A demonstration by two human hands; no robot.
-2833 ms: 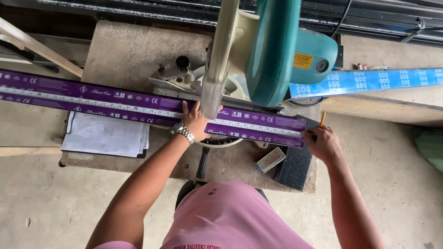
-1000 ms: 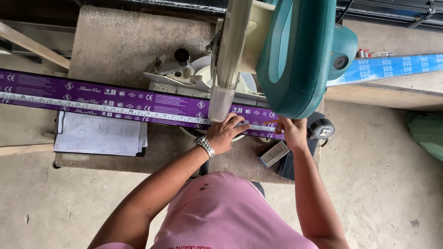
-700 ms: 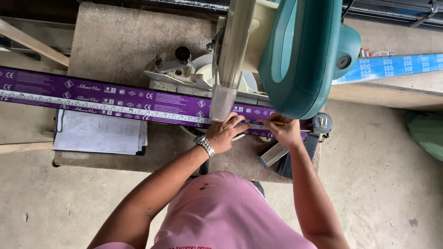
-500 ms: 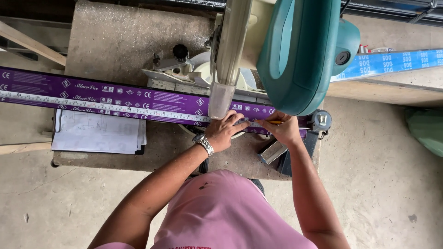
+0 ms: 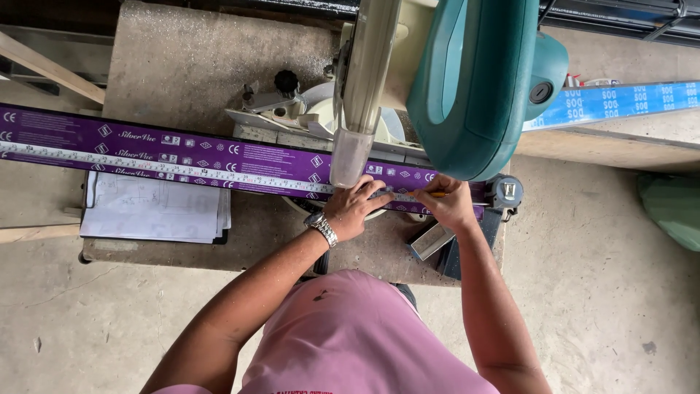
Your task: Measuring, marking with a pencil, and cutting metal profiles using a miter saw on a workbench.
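A long purple printed strip [image 5: 182, 157] lies across the saw table, with a tape measure blade [image 5: 146, 162] stretched along it. My left hand [image 5: 357, 206], with a wristwatch, presses flat on the strip and tape just below the saw. My right hand [image 5: 448, 204] grips a yellow pencil [image 5: 432, 194] with its tip on the strip, close to my left fingers. The tape measure case [image 5: 505, 191] sits at the strip's right end. The teal mitre saw [image 5: 474, 80] hangs raised above both hands.
A clipboard with papers [image 5: 153, 211] lies on the concrete table [image 5: 189, 58] to the left. A small metal offcut [image 5: 430, 241] rests by the table edge. A blue printed strip [image 5: 620, 102] lies at the right, a green object [image 5: 674, 208] on the floor.
My right hand has moved left from the strip's right end to beside my left hand, and now holds the pencil against the strip. My left hand shifted slightly right along the tape.
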